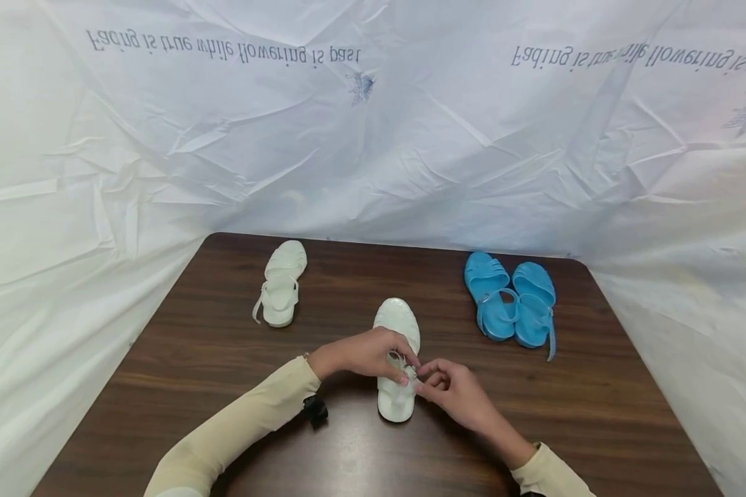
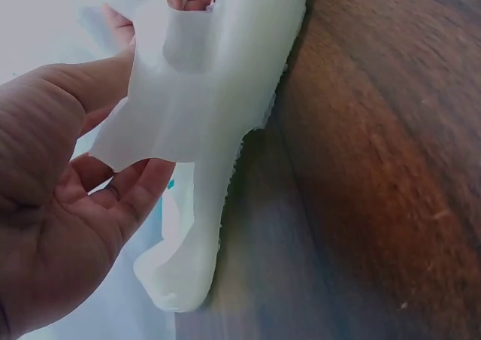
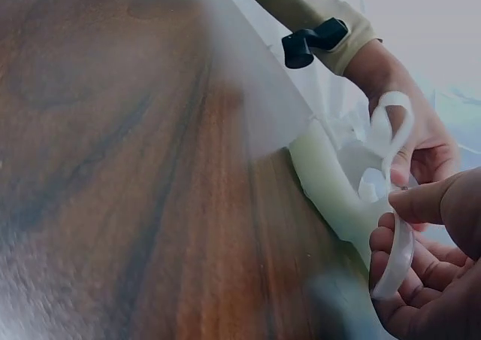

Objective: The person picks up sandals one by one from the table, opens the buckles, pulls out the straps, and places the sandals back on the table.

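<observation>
A white sandal (image 1: pixel 396 407) stands sole-down on the table in front of the person, its toe pointing away. From the left, the left hand (image 1: pixel 369 352) reaches over it, thumb and forefinger pinching the ankle strap beside the small buckle (image 1: pixel 409 373). At the sandal's right side, the right hand (image 1: pixel 458 393) pinches the loose end of the strap (image 3: pixel 398 268) between thumb and fingers, close to the buckle. In the right wrist view the strap also rises in a loop (image 3: pixel 406 114) above the heel. Fingers partly hide the buckle.
Another white sandal (image 1: pixel 279 314) lies at the back left of the brown table (image 1: pixel 224 386), its strap hanging out sideways. A pair of blue sandals (image 1: pixel 496 328) sits at the back right. White printed sheeting (image 1: pixel 373 138) hangs behind the table and along both sides.
</observation>
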`<state>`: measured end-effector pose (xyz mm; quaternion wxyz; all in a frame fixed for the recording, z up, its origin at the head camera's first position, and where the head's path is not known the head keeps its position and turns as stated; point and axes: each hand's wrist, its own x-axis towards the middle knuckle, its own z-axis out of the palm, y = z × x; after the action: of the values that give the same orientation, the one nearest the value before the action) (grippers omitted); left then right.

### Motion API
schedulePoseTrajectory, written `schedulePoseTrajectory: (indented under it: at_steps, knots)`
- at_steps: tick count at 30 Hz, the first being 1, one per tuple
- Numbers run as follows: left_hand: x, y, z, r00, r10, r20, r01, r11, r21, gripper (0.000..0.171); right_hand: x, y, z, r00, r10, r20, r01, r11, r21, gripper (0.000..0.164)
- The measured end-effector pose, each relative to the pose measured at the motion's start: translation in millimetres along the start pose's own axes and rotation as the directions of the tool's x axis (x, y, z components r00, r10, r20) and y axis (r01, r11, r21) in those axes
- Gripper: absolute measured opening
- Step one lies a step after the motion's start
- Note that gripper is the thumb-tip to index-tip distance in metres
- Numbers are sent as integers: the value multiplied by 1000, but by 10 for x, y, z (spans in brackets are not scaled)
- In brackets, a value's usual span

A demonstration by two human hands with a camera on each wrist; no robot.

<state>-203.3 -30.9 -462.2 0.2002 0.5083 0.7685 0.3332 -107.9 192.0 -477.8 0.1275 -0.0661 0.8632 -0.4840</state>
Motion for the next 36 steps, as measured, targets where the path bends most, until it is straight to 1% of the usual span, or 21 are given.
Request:
schedulePoseTrajectory:
  at_steps: [3,7,10,16,18,22,26,31,36]
  knots:
    - [6,18,15,1000,-6,2,5,1000,24,31,-18,0,-12,1000,-9,-27,8,1000,-17,27]
    - [8,14,49,999,-32,-8,32,999,21,28,-22,-2,-9,998,-11,-55,10,999,-35,20]
    - [5,1,77,999,-35,-32,36,999,17,24,-21,-9,2,998,-11,-65,8,999,-44,16]
    - [-6,-26,136,996,-11,-91,13,1000,25,22,-31,5,15,999,-2,-53,1,1000,-26,14]
    - [-17,-42,157,993,-11,-115,12,1000,11,21,-39,17,17,999,-2,-48,1,1000,-20,13]
    - [-41,-83,199,987,-25,-161,18,999,-47,20,-45,37,28,998,-16,-55,15,1000,-24,13]
    - [-56,-103,227,981,-48,-187,32,995,-89,19,-35,44,45,998,-21,-66,20,1000,-9,13]
    - [-64,-113,257,977,-72,-202,50,993,-109,20,-28,41,62,998,-13,-62,15,999,38,13]
    - [-68,-146,283,971,-68,-230,43,993,-113,21,-19,40,75,998,-8,-59,13,996,87,13]
